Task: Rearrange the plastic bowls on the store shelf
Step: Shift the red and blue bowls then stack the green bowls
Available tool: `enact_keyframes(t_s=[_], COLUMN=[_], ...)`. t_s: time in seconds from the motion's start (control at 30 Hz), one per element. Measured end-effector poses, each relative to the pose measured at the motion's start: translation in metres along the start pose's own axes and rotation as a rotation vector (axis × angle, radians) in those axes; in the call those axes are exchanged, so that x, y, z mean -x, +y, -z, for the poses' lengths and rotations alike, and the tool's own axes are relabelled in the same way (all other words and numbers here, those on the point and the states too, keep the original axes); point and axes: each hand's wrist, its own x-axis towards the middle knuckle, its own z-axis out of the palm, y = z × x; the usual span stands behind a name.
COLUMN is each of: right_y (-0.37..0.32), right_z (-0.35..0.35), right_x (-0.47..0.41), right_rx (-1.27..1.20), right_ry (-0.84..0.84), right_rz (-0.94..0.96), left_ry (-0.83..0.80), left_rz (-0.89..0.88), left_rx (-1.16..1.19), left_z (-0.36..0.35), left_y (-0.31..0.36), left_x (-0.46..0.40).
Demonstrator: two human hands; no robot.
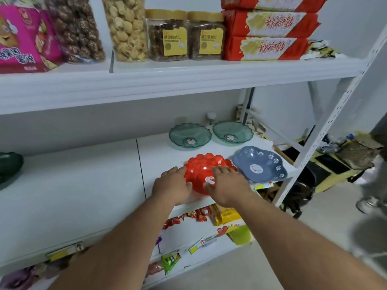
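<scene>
A red scalloped plastic bowl point(201, 170) sits near the front edge of the white middle shelf point(83, 185). My left hand point(172, 186) rests against its left rim and my right hand point(225, 185) lies over its right side, fingers spread across the sticker. To its right stands a blue flower-printed bowl point(260, 164), close to the shelf corner. Two clear green bowls stand behind, one at back left point(189, 136) and one at back right point(232, 131).
A dark green object point(9, 166) lies at the shelf's far left. Snack bags, jars and red packets fill the upper shelf point(167, 78). Packets lie on lower shelves. A white perforated upright point(326, 126) bounds the right side, with clutter on the floor beyond.
</scene>
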Motion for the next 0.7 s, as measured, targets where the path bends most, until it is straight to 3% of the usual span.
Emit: enact_keyframes(t_s=[0.33,0.7], right_y=[0.104,0.223], right_z=[0.011,0.021], right_x=[-0.022,-0.083], right_rx=[-0.059,-0.04], right_ry=[0.057,0.005], right_rz=[0.016,0.095], left_ry=[0.024,0.09], left_rz=[0.035,0.144], left_rx=[-0.012,-0.08], left_z=[-0.019,-0.043], left_y=[0.087,0.165], left_x=[-0.038,-0.095])
